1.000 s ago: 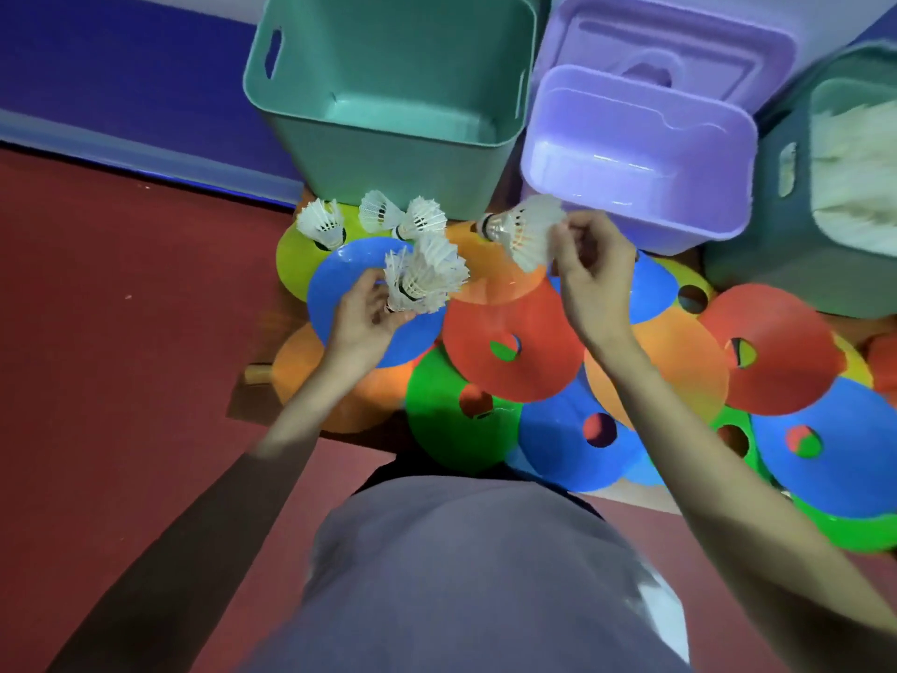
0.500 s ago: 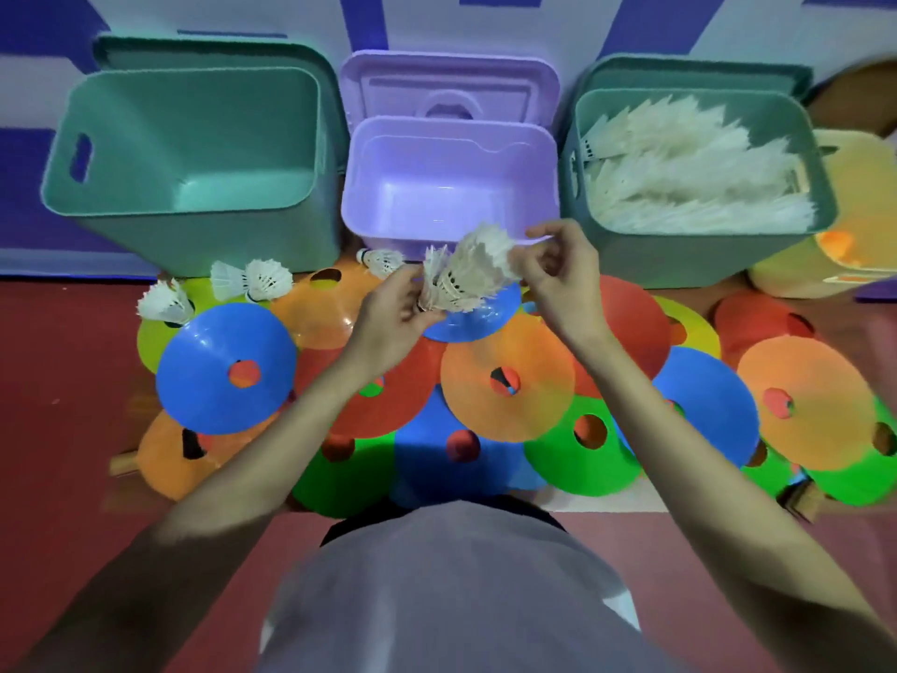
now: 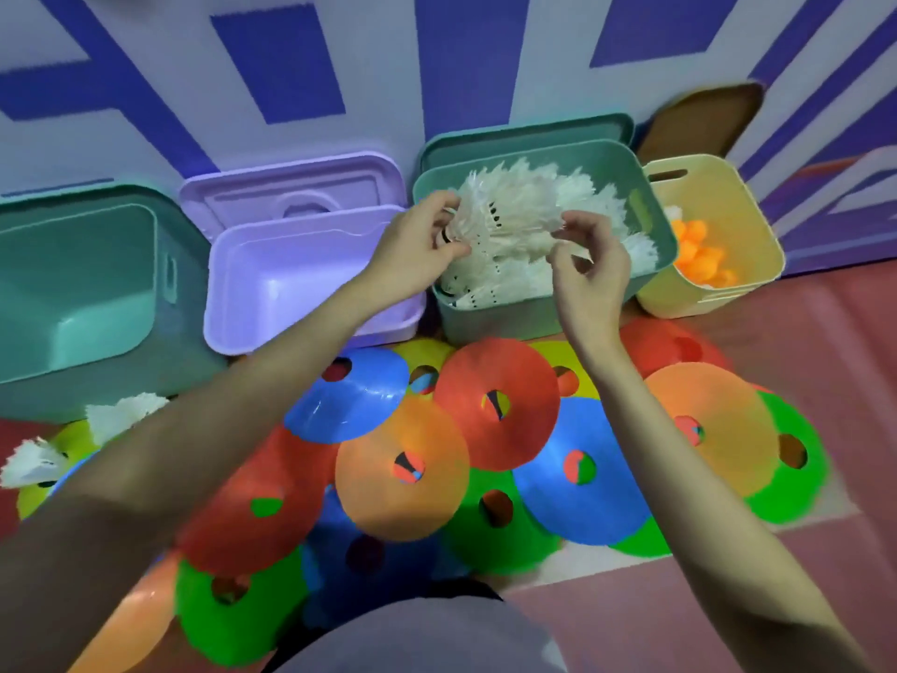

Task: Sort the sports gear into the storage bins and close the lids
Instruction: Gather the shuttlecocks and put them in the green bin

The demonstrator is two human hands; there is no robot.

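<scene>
Since half a second ago, both hands have been carried from above the cones up and to the right, and the stacked shuttlecocks [image 3: 505,230] are now held over the green bin [image 3: 650,221] that is already heaped with white shuttlecocks. The left hand [image 3: 417,245] is curled round the cork end of the stack; the right hand [image 3: 589,269] pinches at the feather end, though whether it actually grips a feather cannot be told through the blur. Two loose shuttlecocks [image 3: 73,439] lie on the floor at the far left, by the cones [image 3: 495,405].

Shuttlecocks are judged very light, with stiff but brittle feather skirts that are easily bent or crushed. Hold is best taken at the rounded cork base or low on the skirt, with light pressure only. A nested stack is likely to slide apart if tilted, so both ends should be supported until it is laid down in the bin. The purple bin [image 3: 272,332] stands open, its lid [image 3: 291,187] propped behind.
</scene>
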